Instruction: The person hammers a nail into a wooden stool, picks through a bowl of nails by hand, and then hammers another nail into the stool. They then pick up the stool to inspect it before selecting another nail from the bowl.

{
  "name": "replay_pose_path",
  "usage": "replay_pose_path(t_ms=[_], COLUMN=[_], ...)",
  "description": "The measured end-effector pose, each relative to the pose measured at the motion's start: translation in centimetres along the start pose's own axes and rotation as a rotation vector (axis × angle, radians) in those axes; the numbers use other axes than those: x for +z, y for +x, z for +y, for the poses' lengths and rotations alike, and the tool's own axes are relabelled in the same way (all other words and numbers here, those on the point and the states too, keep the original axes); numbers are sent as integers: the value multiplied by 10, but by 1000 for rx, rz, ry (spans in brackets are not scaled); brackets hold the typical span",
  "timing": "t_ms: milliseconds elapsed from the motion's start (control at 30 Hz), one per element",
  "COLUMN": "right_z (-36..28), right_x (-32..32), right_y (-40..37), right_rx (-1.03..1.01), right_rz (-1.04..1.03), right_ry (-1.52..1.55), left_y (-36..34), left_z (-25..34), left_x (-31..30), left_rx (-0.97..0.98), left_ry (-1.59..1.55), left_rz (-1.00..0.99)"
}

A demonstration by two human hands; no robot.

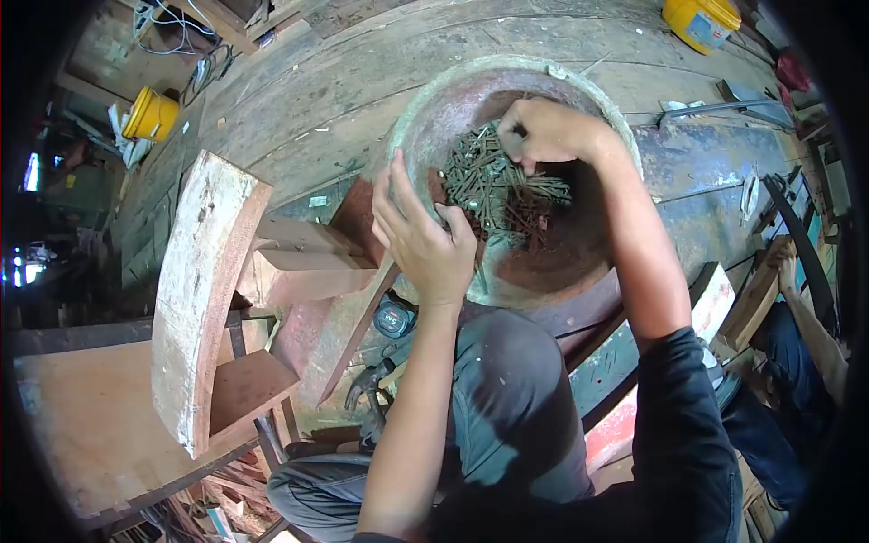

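A wide round basin (421, 100) with a worn pale rim holds a heap of nails (484, 176), some greenish-grey and some rusty brown. My right hand (548, 134) reaches inside over the heap, thumb and fingers curled together at the nails; what is between the fingertips is hidden. At the basin's left rim is my left hand (425, 226), fingers stretched out and thumb apart. Below it a thin wooden strip (360, 333) slants down, its upper end partly behind the hand. A claw hammer (367, 385) and a round tape measure (395, 319) are near my left forearm.
A curved wooden piece (201, 299) stands at left, beside a wooden block (308, 271). Yellow buckets (151, 115) (701, 24) sit on the plank floor (317, 90). A handsaw (756, 104) lies at upper right. Another person's hand (786, 258) rests on wood at right.
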State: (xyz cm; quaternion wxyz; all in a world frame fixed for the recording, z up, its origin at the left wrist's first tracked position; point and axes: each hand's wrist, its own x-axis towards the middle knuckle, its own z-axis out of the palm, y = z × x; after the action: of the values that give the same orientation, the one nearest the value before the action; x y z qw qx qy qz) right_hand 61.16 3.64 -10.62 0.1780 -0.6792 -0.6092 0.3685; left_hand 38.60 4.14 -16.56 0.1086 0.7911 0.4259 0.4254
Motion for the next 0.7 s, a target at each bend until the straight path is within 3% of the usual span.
replay_pose_path(t_ms=[167, 267, 300, 367, 500, 700], right_z=[-1, -13, -13, -3, 1, -19], right_x=[9, 15, 21, 36, 50, 57], right_y=[2, -9, -15, -33, -53, -54], right_rx=[-25, 114, 111, -145, -159, -69], right_rz=[-182, -272, -276, -205, -133, -240], right_ry=[-43, -197, -200, -468, -433, -576], left_y=[-1, -1, -1, 0, -3, -3], left_z=[0, -1, -1, -5, -6, -8], left_x=[-1, -1, -2, -2, -3, -1], left_rx=[1, -10, -17, -36, -55, -28], left_ry=[-12, -12, -4, 6, -17, 0], left_rz=[24, 15, 8, 13, 7, 21])
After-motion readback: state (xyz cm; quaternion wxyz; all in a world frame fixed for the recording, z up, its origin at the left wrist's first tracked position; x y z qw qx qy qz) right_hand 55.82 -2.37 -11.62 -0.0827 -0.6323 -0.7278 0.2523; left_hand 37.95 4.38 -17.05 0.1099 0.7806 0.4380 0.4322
